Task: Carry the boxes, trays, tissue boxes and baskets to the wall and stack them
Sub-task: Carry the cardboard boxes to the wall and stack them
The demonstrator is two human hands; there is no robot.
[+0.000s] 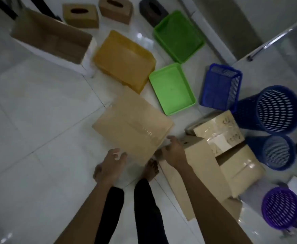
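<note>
The box (133, 125) is lying on the floor (38, 120), just ahead of the bare feet (151, 169). The left hand (112, 162) is hovering at its 7 o'clock edge, fingers (122, 156) apart, holding nothing. The right hand (174, 152) is touching its 4 o'clock corner; its fingers are hiding under the palm, so I cannot tell their state. At 3 o'clock more boxes (214, 155) are overlapping, their writing too blurred to read.
</note>
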